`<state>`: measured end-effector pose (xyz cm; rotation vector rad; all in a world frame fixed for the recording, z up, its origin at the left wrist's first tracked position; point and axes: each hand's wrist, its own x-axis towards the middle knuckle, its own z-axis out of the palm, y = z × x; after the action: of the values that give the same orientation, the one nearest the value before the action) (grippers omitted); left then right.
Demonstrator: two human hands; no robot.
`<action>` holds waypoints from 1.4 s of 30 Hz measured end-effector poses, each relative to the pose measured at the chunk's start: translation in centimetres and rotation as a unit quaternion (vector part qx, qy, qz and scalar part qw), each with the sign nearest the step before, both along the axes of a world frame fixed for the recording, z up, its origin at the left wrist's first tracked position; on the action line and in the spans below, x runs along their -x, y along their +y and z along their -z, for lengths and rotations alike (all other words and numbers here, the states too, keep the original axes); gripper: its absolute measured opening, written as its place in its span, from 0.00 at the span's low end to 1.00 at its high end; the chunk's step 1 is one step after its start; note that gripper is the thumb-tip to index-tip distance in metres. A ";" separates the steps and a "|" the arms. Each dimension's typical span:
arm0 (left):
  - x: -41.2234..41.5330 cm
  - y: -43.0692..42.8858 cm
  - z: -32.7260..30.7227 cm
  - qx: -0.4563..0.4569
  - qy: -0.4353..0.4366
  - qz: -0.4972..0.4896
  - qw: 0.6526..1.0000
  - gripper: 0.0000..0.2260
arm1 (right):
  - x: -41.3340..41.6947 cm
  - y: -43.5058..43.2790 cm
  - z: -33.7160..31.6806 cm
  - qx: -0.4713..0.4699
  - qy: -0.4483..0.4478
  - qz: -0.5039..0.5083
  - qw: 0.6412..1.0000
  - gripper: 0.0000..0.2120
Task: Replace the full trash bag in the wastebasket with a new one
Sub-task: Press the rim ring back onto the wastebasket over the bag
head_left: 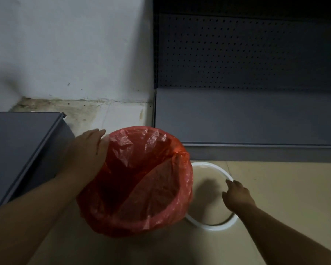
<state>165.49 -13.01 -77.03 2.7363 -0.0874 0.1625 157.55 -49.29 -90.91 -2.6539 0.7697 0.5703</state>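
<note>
A red trash bag [141, 180] lines the wastebasket, and its mouth is stretched open over the rim and folded down the outside. The bag looks empty inside, and the basket itself is hidden under the plastic. My left hand [88, 150] lies flat against the bag's left rim with straight fingers pointing to the far side. A white plastic ring [208, 165] lies flat on the floor just right of the basket. My right hand [237, 194] reaches down to the ring's right side and pinches it with bunched fingertips.
A grey cabinet [21, 150] stands close on the left of the basket. A dark perforated shelf unit [246, 115] with a low base runs along the back right. A stained white wall [75, 64] meets the beige tiled floor [285, 188] behind.
</note>
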 end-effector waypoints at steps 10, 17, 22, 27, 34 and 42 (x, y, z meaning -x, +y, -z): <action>-0.6 -2.1 -1.1 -0.076 -0.010 0.002 0.997 0.20 | 1.6 -2.5 5.9 0.009 0.132 0.131 0.983 0.26; -0.8 -2.4 -1.6 -0.072 0.003 -0.011 0.997 0.20 | 0.2 -3.3 8.7 -0.020 0.184 0.168 0.968 0.25; -0.7 -2.7 -1.6 -0.074 0.010 -0.014 0.997 0.20 | 0.3 -2.7 7.1 -0.067 0.097 0.192 0.974 0.19; -0.3 -2.6 -1.8 -0.079 0.013 -0.014 0.997 0.21 | 1.0 -2.4 5.2 -0.009 -0.039 0.184 0.982 0.13; 0.6 -3.1 -2.9 -0.059 0.002 -0.007 0.998 0.22 | 1.4 -3.9 1.0 -0.002 -0.112 0.178 0.978 0.13; 1.7 -4.6 -4.5 -0.044 -0.015 0.002 0.999 0.21 | 1.6 -5.0 -5.5 -0.005 -0.215 0.177 0.960 0.14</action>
<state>163.81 -17.64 -72.49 2.8223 -0.1120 0.2024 155.97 -54.27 -85.43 -2.4119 1.0565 -0.0941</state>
